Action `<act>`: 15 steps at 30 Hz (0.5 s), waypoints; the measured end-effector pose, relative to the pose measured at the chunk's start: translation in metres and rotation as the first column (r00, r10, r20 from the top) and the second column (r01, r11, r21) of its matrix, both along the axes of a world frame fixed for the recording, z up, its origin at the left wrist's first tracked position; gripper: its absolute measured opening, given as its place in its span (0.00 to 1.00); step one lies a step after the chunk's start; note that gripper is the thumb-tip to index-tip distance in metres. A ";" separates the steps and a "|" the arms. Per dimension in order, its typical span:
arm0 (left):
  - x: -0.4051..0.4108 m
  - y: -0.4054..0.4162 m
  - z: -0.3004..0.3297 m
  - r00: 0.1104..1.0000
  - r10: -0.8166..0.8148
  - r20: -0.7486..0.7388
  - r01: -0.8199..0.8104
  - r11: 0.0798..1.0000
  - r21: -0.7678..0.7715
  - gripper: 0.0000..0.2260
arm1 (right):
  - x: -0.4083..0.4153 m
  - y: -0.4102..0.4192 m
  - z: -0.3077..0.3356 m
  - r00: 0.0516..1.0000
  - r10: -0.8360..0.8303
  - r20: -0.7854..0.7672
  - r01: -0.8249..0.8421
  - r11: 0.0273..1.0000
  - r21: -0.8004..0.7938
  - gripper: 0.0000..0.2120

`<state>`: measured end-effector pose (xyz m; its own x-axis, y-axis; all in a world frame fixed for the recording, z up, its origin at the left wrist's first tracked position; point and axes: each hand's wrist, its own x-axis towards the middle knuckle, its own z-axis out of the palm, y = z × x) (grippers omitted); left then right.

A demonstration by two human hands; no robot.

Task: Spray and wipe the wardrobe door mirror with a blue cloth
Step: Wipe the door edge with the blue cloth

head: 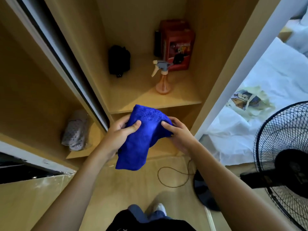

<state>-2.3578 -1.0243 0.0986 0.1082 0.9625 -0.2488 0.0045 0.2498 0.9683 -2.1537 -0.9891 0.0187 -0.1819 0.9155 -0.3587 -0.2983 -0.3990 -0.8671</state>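
Cloth [143, 135] gripped by left hand [119, 130] and right hand [176, 130]; spray bottle [162, 77] upright on shelf [138, 95] at 12 o'clock.

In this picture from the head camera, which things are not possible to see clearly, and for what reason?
- Mirror surface: the head view catches the sliding door edge-on only.
- Label on the red box: too blurred to read.
- Liquid level in the spray bottle: cannot be told.
- Black object on the shelf: too dark to identify.
- Fingers of both the left hand and right hand: partly hidden behind the blue cloth.
- Fan: cut off by the right edge.

wooden wardrobe shelves [150, 99] | bed [250, 114] right | black fan [283, 155]
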 end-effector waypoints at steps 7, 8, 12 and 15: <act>0.006 0.045 0.008 0.962 0.047 0.270 -0.008 0.989 -0.146 0.13 | -0.023 0.007 -0.024 0.920 0.139 -0.366 -0.215 0.961 -0.175 0.38; 0.005 0.052 0.008 0.952 0.058 0.300 -0.005 0.985 -0.172 0.14 | -0.027 0.009 -0.024 0.896 0.159 -0.415 -0.253 0.950 -0.182 0.36; -0.002 0.079 0.001 0.933 0.103 0.345 -0.010 0.965 -0.260 0.12 | -0.039 0.030 -0.027 0.863 0.162 -0.479 -0.294 0.931 -0.214 0.33; -0.015 0.101 -0.006 0.935 0.124 0.333 -0.025 0.958 -0.285 0.11 | -0.043 0.047 -0.023 0.891 0.075 -0.449 -0.212 0.941 -0.263 0.29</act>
